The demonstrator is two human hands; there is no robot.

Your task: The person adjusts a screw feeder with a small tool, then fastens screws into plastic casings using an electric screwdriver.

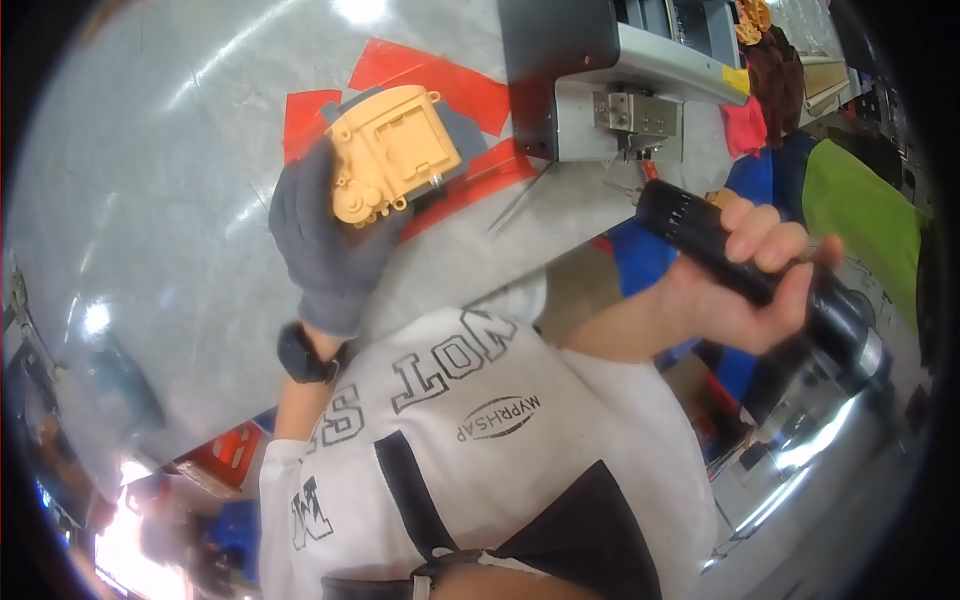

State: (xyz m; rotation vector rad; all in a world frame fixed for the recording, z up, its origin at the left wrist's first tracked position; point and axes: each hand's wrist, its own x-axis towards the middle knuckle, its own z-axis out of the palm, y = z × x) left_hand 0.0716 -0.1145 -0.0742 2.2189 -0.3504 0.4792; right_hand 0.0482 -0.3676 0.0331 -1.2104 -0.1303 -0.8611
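The left hand [330, 235], in a grey glove with a dark watch [298, 352] at the wrist, grips an orange-yellow plastic housing [398, 148] in the upper left-centre of the frame. Its fingers are partly hidden, but they close on the housing's left side, above a metal tabletop [170, 240] with red tape [410, 68] on it. At right, the bare right hand [750, 275] has its fingers wrapped around a black powered screwdriver [680, 218], its tip pointing up-left, near a metal bracket [640, 114] at upper right.
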